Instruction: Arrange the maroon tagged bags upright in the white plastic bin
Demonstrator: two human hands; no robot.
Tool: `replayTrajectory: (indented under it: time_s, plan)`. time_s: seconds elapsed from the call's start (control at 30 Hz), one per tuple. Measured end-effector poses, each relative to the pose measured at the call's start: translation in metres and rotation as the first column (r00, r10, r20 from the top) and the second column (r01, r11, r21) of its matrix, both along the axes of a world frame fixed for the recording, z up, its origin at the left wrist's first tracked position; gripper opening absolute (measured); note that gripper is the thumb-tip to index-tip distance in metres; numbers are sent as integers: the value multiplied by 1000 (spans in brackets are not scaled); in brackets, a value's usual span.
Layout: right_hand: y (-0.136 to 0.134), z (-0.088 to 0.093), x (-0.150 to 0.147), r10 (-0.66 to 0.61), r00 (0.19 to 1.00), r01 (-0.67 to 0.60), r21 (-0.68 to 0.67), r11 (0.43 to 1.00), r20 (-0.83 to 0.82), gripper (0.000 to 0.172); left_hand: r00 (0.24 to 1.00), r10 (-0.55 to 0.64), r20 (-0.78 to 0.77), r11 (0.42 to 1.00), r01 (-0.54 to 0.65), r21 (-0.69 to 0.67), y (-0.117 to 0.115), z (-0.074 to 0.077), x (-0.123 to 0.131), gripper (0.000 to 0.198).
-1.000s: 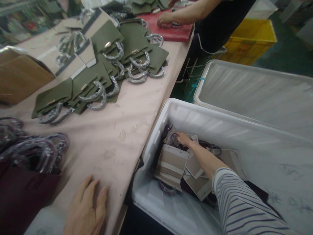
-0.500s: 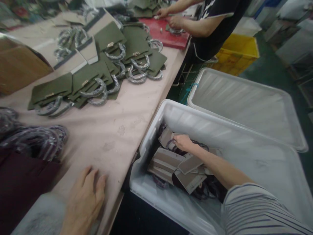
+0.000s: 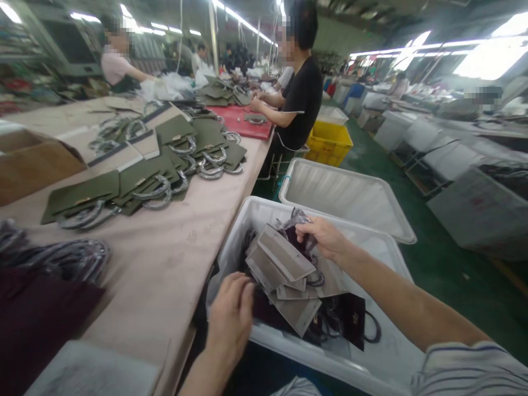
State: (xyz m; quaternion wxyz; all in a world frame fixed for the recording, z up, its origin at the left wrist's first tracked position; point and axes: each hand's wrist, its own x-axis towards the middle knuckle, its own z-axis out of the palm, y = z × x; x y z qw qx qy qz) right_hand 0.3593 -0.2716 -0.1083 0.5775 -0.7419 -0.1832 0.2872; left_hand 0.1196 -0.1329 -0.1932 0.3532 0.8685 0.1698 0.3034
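My right hand (image 3: 324, 236) is inside the white bin (image 3: 358, 363), its fingers closed on a plastic-wrapped bag handle (image 3: 297, 215). Below that handle a dark maroon bag piece partly shows. Several beige-backed bag panels (image 3: 284, 253) lie overlapped under and beside the hand. One dark maroon panel (image 3: 352, 319) with a curved handle rests toward the near right of the pile. My left hand (image 3: 231, 308) hovers by the bin's left rim, fingers bent and thumb apart, with nothing seen in it.
On the table (image 3: 181, 264) lie olive-green bag panels (image 3: 99, 190) with wrapped handles, and a maroon stack (image 3: 41, 308) at the left. A cardboard box (image 3: 37, 165) stands behind. A co-worker (image 3: 303, 91) works at a red board (image 3: 235, 121); a second white bin (image 3: 342, 192) and yellow crate (image 3: 330, 140) stand beyond.
My left hand has left the tabletop and moved right to the bin. My right hand has raised a wrapped handle from the pile, and panels there have shifted. The view has tilted up.
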Motion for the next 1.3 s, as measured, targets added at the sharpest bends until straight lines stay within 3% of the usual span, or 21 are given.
replayTrajectory:
  time_s: [0.07, 0.13, 0.2, 0.27, 0.33, 0.4, 0.47, 0.57, 0.67, 0.73, 0.9, 1.0, 1.07, 1.2, 1.3]
  plan:
    - [1, 23, -19, -38, 985, 63, 142, 988, -171, 24, 979, -202, 13, 974, 203, -101, -40, 19, 20, 21]
    - [2, 42, -35, -40, 970, 92, 207, 974, -242, 22, 944, -327, 35, 937, 329, -120, -69, 30, 28, 20]
    - [1, 58, -46, -38, 971, 95, 232, 968, -238, 18, 936, -347, 66, 933, 351, -75, -84, 33, 24, 22]
    - [-1, 69, -56, -33, 976, 82, 220, 972, -215, 17, 962, -236, 137, 971, 239, -2, -86, 36, 14, 25]
    - [-2, 75, -67, 4, 984, 29, 180, 983, -181, 19, 973, -62, 222, 998, 58, 24, -75, 43, 7, 35]
    - [0, 76, -80, 73, 987, -52, 141, 989, -144, 21, 966, 37, 257, 999, -37, -6, -56, 57, 8, 56]
    - [4, 73, -94, 129, 986, -116, 117, 986, -110, 21, 978, -10, 211, 999, 16, -28, -35, 72, 17, 62]
    - [9, 68, -112, 179, 978, -166, 121, 979, -107, 23, 985, -171, 32, 985, 172, -19, -9, 87, 30, 42]
    - [8, 66, -113, 206, 969, -185, 153, 971, -136, 32, 972, -202, -123, 979, 205, 12, 4, 85, 27, 14]
    - [2, 68, -104, 195, 973, -167, 202, 965, -127, 39, 970, -194, -144, 981, 191, -38, 10, 77, 14, 21]
    - [-19, 82, -63, 50, 998, -34, 308, 951, -44, 49, 994, -80, -73, 942, 51, -332, 32, 65, -32, 24]
    - [-23, 89, -49, -44, 996, 12, 341, 940, 84, 43, 999, 0, -34, 943, -12, -332, 43, 76, -44, 24]
    - [-19, 92, -50, -4, 992, -36, 312, 949, 127, 42, 1000, 20, -13, 941, -24, -337, 47, 87, -45, 24]
    - [-5, 91, -63, 96, 993, -109, 250, 962, 63, 42, 1000, -1, -10, 917, -3, -398, 49, 102, -37, 29]
    - [3, 91, -67, 62, 998, -64, 285, 956, 18, 36, 999, -40, 5, 892, 38, -450, 46, 103, -33, 30]
